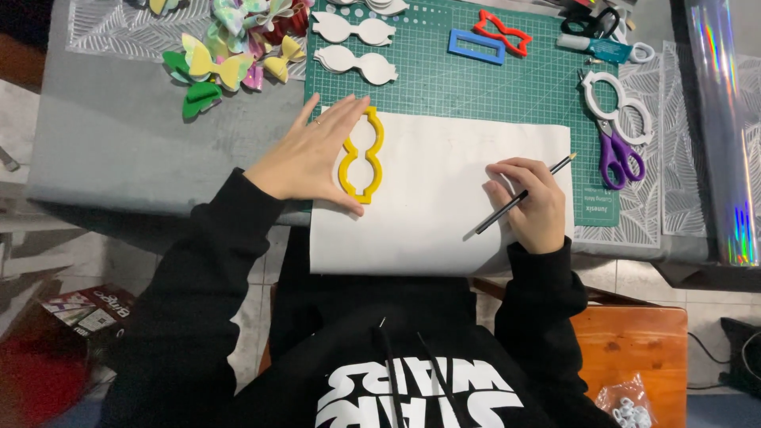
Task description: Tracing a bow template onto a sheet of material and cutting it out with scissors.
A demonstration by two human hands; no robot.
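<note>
Green cutting mat (476,87): one white sheet (444,198), one yellow template (361,155), one pencil (523,195).

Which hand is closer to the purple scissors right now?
Right. The right hand, holding a pencil, lies just left of the purple scissors; the left hand is far across the white sheet.

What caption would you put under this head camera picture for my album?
Left hand steadies a yellow bow template on white sheet; right hand holds a pencil.
</note>
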